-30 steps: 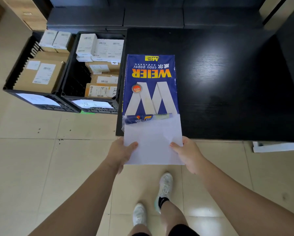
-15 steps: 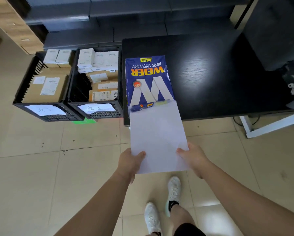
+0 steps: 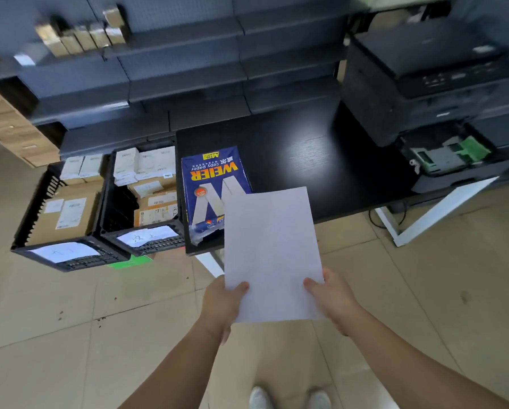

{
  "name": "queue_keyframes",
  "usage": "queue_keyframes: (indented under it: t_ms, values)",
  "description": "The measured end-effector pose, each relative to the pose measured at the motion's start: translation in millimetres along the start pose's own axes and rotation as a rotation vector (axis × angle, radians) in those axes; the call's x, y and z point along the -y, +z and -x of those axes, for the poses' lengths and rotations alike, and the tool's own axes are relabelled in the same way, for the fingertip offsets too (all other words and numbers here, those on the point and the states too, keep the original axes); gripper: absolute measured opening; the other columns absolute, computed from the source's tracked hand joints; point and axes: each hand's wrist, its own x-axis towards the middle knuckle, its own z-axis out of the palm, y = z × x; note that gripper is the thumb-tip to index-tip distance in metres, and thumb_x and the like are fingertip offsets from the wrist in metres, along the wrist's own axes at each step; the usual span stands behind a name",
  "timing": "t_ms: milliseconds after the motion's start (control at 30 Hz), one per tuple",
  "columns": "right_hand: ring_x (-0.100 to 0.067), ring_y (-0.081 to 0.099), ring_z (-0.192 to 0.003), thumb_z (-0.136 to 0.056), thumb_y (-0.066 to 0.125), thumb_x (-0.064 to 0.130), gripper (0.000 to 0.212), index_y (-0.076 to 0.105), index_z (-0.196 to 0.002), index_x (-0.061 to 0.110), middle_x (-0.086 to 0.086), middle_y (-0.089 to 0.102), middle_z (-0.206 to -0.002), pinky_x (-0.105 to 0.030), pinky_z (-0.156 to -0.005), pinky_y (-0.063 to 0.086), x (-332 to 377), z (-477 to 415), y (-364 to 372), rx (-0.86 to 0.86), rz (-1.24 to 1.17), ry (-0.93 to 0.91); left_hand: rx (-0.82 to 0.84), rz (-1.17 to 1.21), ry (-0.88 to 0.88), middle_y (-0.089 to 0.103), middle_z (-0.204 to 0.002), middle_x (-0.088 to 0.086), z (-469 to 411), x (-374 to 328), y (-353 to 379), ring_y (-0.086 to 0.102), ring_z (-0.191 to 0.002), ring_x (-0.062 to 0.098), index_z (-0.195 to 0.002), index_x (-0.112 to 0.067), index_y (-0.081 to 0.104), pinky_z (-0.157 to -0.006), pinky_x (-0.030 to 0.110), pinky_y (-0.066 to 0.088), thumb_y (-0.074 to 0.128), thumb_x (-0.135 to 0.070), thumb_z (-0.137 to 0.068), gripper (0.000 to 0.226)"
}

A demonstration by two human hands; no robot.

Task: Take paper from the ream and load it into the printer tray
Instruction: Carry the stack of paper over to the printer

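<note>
Paper (image 3: pixel 272 252) — a thin white stack — has come fully clear of the ream (image 3: pixel 214 187), where a second ago its far end was still inside the torn wrapper. Left hand (image 3: pixel 222 305) pinches its near corner at 7 o'clock, right hand (image 3: pixel 331 299) at 5 o'clock, both grasping it above the floor. Ream lies on the black bench (image 3: pixel 321 160) at 11 o'clock. Printer (image 3: pixel 424 81) and its pulled-out tray (image 3: pixel 447 154) sit at 2 o'clock — likely the next stop.

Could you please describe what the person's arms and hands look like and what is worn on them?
Both forearms are bare, with no sleeves in view. The left hand and right hand wear no gloves; no rings, watch or bracelets are visible.
</note>
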Motion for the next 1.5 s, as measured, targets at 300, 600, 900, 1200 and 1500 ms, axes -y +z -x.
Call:
queue_keyframes:
  t_ms: [300,600,900,1200,1500]
  values:
    - [-0.019,0.068,-0.096,-0.093,0.058,0.017,0.014,0.063,-0.095,0.03,0.006,0.072,-0.104,-0.043,-0.091,0.056,8,25,-110,-0.193,-0.184,-0.035,0.168,-0.106,0.204,0.071,-0.091,-0.009,38,-63,107,0.067,-0.076,0.006,-0.102,-0.019,0.067,-0.057,0.02,0.05,0.061,-0.01,-0.096,0.013]
    - [-0.021,0.071,-0.09,-0.091,0.06,0.019,0.016,0.064,-0.106,0.023,0.002,0.074,-0.101,-0.041,-0.084,0.059,-6,58,-210,-0.597,-0.374,-0.024,0.548,-0.271,0.287,0.076,-0.105,0.002,58,-121,230,0.073,-0.094,0.022,-0.11,-0.01,0.07,-0.085,0.043,0.06,0.065,-0.013,-0.093,0.018]
    - [-0.026,0.07,-0.084,-0.089,0.061,0.019,0.013,0.066,-0.101,0.015,-0.004,0.072,-0.094,-0.038,-0.073,0.056,-49,117,-287,-1.024,-0.53,0.073,0.9,-0.449,0.391,0.078,-0.1,0.003,110,-125,362,0.073,-0.087,0.021,-0.109,-0.012,0.072,-0.079,0.034,0.06,0.062,-0.008,-0.095,0.018]
    - [-0.014,0.071,-0.086,-0.09,0.056,0.022,0.018,0.065,-0.106,0.023,0.007,0.074,-0.095,-0.029,-0.068,0.054,-104,150,-399,-1.139,-0.7,0.041,1.05,-0.571,0.524,0.075,-0.105,-0.005,179,-100,501,0.068,-0.099,0.015,-0.108,-0.02,0.07,-0.086,0.032,0.053,0.062,-0.021,-0.096,0.014]
    - [-0.011,0.068,-0.078,-0.091,0.057,0.019,0.017,0.064,-0.107,0.018,0.006,0.072,-0.093,-0.026,-0.062,0.05,-130,160,-550,-1.181,-0.685,0.004,1.048,-0.583,0.523,0.073,-0.106,-0.009,243,-98,640,0.064,-0.104,0.016,-0.108,-0.022,0.067,-0.098,0.041,0.05,0.063,-0.026,-0.095,0.015]
